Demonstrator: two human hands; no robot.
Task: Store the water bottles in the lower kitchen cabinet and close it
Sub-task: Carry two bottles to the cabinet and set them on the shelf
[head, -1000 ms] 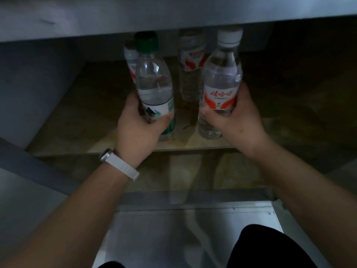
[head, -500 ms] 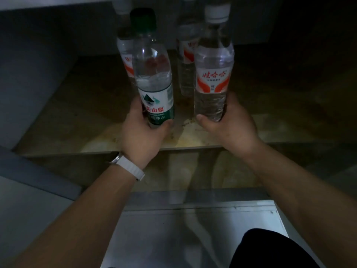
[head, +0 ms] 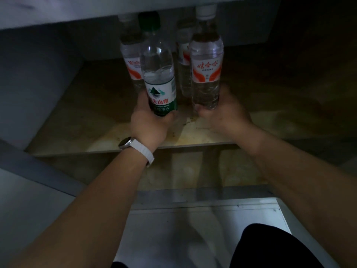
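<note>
Dim cabinet shelf (head: 77, 120) holds two bottles (head: 131, 60) at the back, and just before them the left hand (head: 148, 122) clasps a green-capped bottle (head: 160, 78), the right hand (head: 224, 115) a white-capped bottle (head: 206, 64), either liable to topple them if shoved.

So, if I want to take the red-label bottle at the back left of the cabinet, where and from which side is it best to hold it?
Grip the back-left bottle at its upper body, above the red label, coming from its left side. It stands upright, and the green-capped bottle in the left hand covers its front and right side, so only the left part is free. Its cap is partly hidden under the cabinet's top edge.
</note>
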